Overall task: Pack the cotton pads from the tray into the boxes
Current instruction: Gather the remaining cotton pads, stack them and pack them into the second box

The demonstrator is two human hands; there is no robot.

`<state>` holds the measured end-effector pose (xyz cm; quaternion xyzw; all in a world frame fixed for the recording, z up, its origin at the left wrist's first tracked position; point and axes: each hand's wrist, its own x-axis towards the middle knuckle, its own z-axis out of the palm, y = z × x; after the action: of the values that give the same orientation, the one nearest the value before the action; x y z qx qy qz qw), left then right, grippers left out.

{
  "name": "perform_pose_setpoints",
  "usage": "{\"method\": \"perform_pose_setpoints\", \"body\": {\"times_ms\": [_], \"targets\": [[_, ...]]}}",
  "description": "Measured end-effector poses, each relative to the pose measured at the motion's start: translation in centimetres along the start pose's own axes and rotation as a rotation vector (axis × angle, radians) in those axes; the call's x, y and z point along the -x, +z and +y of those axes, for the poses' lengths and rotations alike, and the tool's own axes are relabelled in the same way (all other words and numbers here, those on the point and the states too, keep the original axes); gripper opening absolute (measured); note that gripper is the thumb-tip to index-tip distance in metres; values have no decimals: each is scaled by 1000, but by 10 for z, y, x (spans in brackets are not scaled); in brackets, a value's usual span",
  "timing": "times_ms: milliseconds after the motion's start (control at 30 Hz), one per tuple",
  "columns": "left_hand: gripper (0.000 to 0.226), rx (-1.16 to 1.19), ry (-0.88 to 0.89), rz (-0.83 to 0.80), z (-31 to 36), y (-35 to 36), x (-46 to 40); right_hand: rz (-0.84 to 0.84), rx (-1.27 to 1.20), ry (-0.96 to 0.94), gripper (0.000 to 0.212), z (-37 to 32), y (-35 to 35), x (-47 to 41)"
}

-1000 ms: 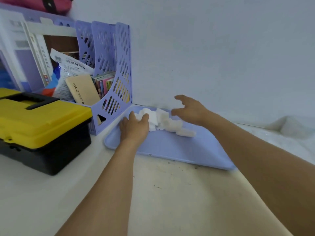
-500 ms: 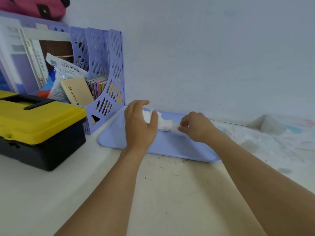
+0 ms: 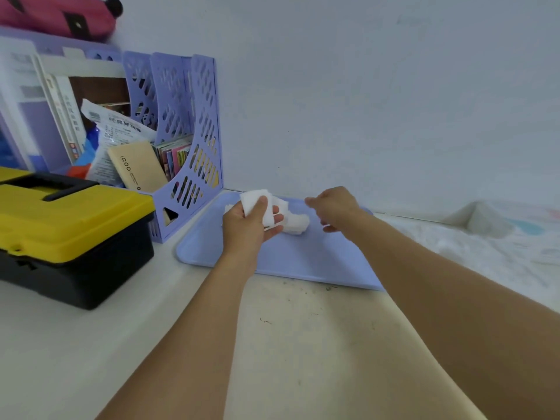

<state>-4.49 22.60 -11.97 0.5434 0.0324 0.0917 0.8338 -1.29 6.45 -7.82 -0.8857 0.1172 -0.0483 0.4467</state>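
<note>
Several white cotton pads sit stacked in your left hand, thumb pressing them against curled fingers above the lavender tray. More loose pads lie on the tray just beside that hand. Your right hand hovers nearby, fingers loosely bent, holding nothing.
</note>
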Motion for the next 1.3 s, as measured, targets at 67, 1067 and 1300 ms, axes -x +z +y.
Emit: {"method": "perform_pose_setpoints", "body": {"times_ms": [67,1067,1300], "targets": [[16,10,-15,27,1,0,-1,-152,151,45,30,2,17,-6],[11,-228,65,13,-2,10,18,-286,-229,-75,18,29,-29,47],[28,193,-223,-312,-7,49,50,-311,-901,-111,24,24,-63,82]]}}
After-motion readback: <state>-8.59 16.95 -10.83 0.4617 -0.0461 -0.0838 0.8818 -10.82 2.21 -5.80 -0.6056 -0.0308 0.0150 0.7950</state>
